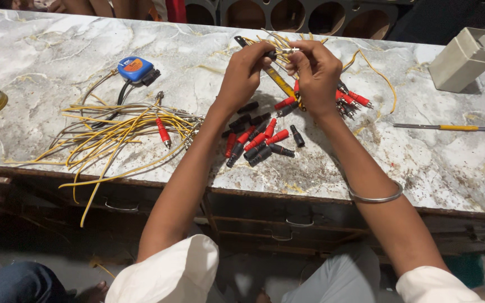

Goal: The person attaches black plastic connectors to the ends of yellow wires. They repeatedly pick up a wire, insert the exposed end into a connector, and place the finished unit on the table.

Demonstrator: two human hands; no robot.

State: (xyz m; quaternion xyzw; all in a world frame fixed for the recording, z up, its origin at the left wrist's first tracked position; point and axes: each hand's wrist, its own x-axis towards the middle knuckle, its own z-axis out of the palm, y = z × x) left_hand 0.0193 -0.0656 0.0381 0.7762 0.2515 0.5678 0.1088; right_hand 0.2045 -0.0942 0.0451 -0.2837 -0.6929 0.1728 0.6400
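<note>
Small metal-tipped plug (283, 51) on a yellow wire (280, 83), pinched between left hand (246, 70) and right hand (316, 70) at the table's (450, 168) twelve o'clock edge; best kept steadied, fingertips kept close to the tip, loose sleeves (259, 140) left at six o'clock.

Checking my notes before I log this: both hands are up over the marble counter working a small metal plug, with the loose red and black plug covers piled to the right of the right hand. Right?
Not quite. The head view shows the plug covers below the left hand and right hand, between the forearms. The rest holds.
</note>
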